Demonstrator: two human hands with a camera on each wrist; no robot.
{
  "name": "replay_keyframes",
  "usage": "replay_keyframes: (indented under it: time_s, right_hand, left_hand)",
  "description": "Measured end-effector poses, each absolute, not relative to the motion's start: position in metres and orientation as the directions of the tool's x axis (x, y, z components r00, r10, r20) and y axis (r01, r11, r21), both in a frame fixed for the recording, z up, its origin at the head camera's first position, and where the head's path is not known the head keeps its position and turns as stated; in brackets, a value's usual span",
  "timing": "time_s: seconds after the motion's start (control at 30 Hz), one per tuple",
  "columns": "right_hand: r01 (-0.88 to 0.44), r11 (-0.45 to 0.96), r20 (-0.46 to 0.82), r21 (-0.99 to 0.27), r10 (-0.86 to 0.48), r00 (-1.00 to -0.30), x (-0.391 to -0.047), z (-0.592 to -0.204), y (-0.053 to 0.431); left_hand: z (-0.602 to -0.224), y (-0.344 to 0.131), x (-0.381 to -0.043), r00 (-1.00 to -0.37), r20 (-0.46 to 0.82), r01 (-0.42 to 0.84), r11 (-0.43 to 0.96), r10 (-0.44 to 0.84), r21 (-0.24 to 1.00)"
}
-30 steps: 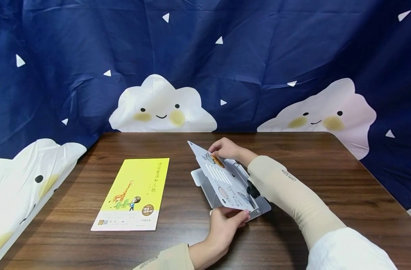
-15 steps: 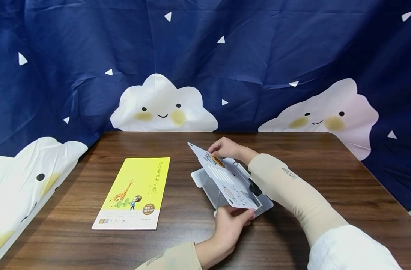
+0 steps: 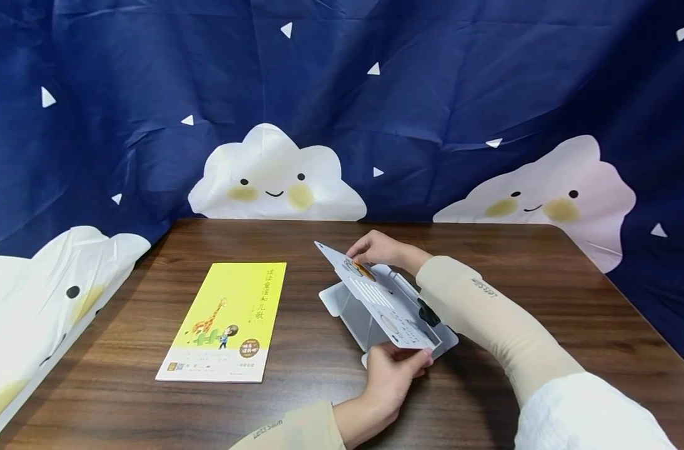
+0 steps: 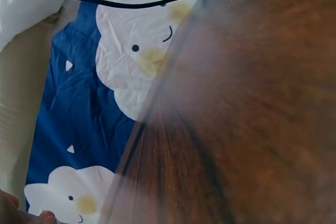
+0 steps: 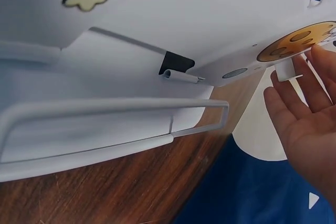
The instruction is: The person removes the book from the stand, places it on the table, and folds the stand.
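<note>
A pale grey folding book stand [image 3: 370, 297] with cartoon prints stands tilted on the table, right of centre in the head view. My left hand [image 3: 389, 381] grips its near end, thumb along the edge. At the far end my right hand [image 3: 378, 248] pinches the panel's upper edge beside an orange planet print. From the right wrist, the right hand [image 5: 310, 103] shows its thumb on the panel and its fingers behind, near a small white tab. A wire loop [image 5: 115, 106] sticks out from the stand. Only fingertips of the left hand [image 4: 26, 213] show in the left wrist view.
A yellow children's book [image 3: 223, 322] with a giraffe on its cover lies flat to the left on the brown wooden table [image 3: 302, 350]. Behind the table hangs a dark blue curtain [image 3: 409, 94] printed with clouds and triangles.
My left hand and the near end of the stand have shifted slightly to the right. The right hand keeps its pinch on the far end. The head view has moved a little.
</note>
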State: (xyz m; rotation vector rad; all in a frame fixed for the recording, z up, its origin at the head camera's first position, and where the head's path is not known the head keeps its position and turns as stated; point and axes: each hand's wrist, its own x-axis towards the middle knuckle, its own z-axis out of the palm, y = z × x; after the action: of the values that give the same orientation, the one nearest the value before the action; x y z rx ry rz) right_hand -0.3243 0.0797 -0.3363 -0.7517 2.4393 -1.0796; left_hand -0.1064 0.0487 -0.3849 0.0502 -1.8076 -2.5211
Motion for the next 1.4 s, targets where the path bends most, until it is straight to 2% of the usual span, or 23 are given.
replay_keyframes:
  time_s: [0.23,0.43,0.6,0.83,1.1,1.27,1.4]
  right_hand:
    - [-0.321,0.553,-0.111,-0.769,-0.61,-0.785,-0.322,-0.335,0.085]
    - [-0.344,0.541,-0.078,-0.767,-0.611,-0.788,-0.321,-0.328,0.092]
    - [-0.324,0.535,-0.055,-0.78,-0.574,-0.817,-0.323,-0.326,0.105]
    - [-0.324,0.477,-0.007,-0.817,-0.569,-0.822,-0.311,-0.328,0.127]
    - [-0.287,0.429,0.0,-0.856,-0.555,-0.832,-0.287,-0.327,0.145]
    - [-0.279,0.342,0.025,-0.897,-0.593,-0.805,-0.266,-0.326,0.155]
    - [-0.257,0.296,0.013,-0.92,-0.632,-0.775,-0.248,-0.329,0.165]
  left_hand:
    - [-0.385,0.047,-0.106,-1.0,-0.008,-0.004,-0.305,-0.014,0.952]
    - [-0.383,0.035,-0.104,-0.995,-0.054,-0.077,-0.309,0.083,0.948]
    - [-0.38,0.016,-0.106,-0.991,-0.03,-0.059,-0.228,0.127,0.972]
    - [-0.377,-0.015,-0.115,-0.995,0.079,0.073,-0.094,0.064,0.993]
    - [-0.377,-0.042,-0.127,-0.984,0.171,0.174,-0.075,-0.05,0.982]
    - [-0.377,-0.05,-0.138,-0.961,0.276,0.269,0.142,-0.028,0.953]
    - [-0.381,-0.053,-0.147,-0.964,0.266,0.262,0.293,0.026,0.92]
